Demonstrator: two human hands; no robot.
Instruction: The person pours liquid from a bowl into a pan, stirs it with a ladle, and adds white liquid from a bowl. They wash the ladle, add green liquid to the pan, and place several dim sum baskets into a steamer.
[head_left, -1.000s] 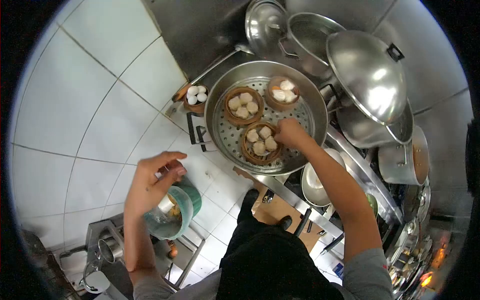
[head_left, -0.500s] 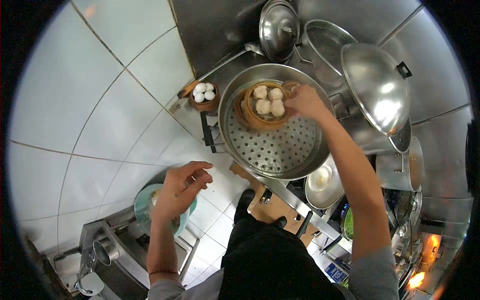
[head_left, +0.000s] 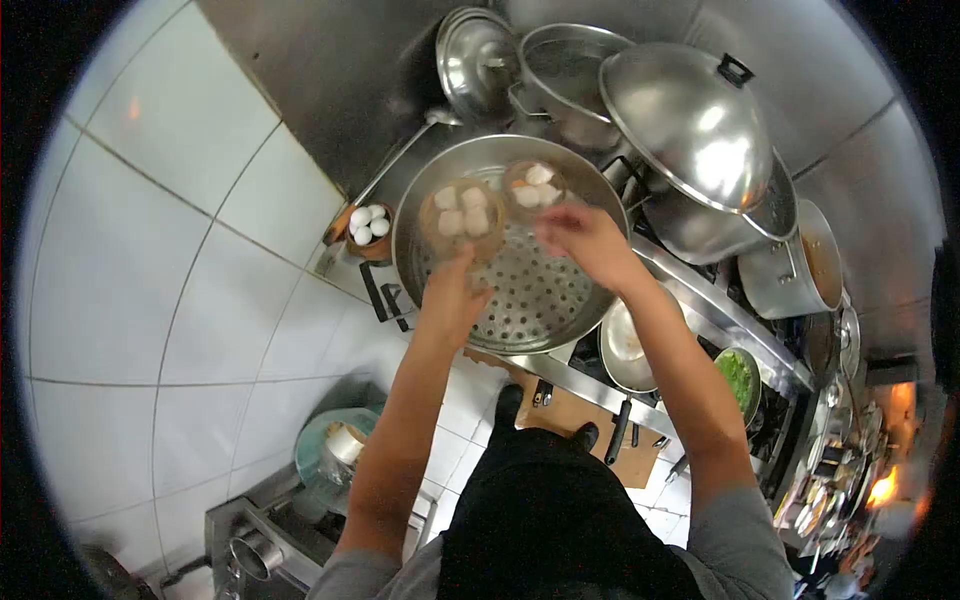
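Two round baskets of pale dumplings are in the wide steel steamer pot [head_left: 408,240], over its perforated bottom. The left basket [head_left: 432,232] bears four dumplings and is blurred. My left hand [head_left: 455,295] is at its near edge, fingers pointing at it; blur hides whether they grip. Farther right is a smaller basket [head_left: 508,190] with several white pieces and a bit of orange. My right hand [head_left: 582,240] is just below and right of that basket, its fingertips smeared by motion.
A small bowl of white eggs [head_left: 370,225] stands left of the pot by a ladle [head_left: 400,157]. Lidded pots [head_left: 690,120] stand behind right. A pan [head_left: 630,345] and a pan of greens [head_left: 737,380] are on the stove. Flames [head_left: 883,488] show far right.
My left hand has come up from the lower left to the left basket. My right hand has left the four-dumpling basket, which now sits apart from the smaller one. The view has shifted.
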